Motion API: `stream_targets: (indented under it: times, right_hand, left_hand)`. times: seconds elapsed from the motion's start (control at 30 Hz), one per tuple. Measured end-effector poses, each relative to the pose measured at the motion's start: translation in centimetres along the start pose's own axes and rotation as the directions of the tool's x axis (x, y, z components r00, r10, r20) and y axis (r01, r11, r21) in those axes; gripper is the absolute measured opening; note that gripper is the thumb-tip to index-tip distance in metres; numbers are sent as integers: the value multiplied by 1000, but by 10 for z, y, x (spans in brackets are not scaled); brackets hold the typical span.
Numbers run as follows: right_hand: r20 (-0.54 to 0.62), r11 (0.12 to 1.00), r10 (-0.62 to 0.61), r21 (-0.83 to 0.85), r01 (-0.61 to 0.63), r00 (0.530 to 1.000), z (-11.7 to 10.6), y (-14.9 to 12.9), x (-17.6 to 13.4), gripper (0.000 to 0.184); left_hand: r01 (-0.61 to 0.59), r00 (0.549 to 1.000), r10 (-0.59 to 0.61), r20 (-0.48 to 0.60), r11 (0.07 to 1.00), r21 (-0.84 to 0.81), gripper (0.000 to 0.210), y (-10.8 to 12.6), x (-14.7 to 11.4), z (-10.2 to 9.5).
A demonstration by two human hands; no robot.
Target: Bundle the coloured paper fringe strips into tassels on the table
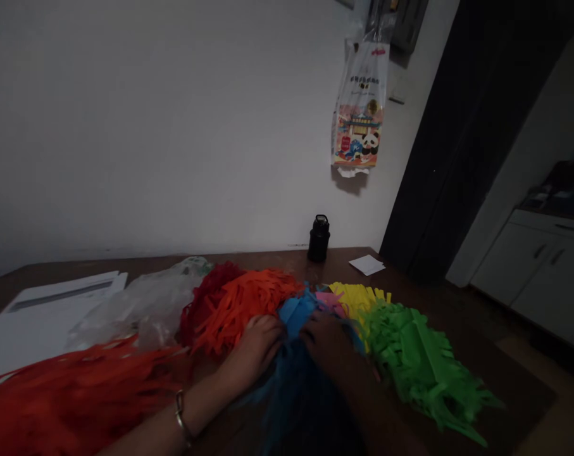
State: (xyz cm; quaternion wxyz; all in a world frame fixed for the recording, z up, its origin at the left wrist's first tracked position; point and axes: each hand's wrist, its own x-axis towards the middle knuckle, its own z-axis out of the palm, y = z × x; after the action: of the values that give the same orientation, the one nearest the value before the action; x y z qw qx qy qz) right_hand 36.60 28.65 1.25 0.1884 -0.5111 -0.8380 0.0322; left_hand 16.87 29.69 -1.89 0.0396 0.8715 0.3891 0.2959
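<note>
A bundle of blue fringed paper lies in front of me, its blurred strips hanging toward me. My left hand, with a metal bracelet on the wrist, is closed at the bundle's left edge. On the opposite edge, my right hand has its fingers curled onto the same blue paper; shadow hides part of them. Orange fringed paper sits just beyond my left hand, beside dark red fringed paper. Pink paper, yellow fringed paper and green fringed paper lie to the right.
Red-orange strips spread over the near left of the brown table. Behind them are a clear plastic bag and white sheets. A black bottle and a white card stand farther back. A tissue pack hangs on the wall.
</note>
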Motion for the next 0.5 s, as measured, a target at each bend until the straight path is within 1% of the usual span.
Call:
stream_targets:
  times: [0.13,0.33,0.5]
  right_hand:
    - [17,1000,26,-2,-26,1000,5,4,4,17]
    - [10,997,69,19,-69,998,3,6,4,15]
    - [-7,998,41,53,-41,999,0,5,1,11]
  left_hand:
    - [-10,1000,10,-3,1000,-1,18,-1,-1,0]
    - [-10,1000,10,7,1000,-11,20,-1,-3,-1]
    - [2,1000,-2,3,1000,-11,22,1,-3,-1]
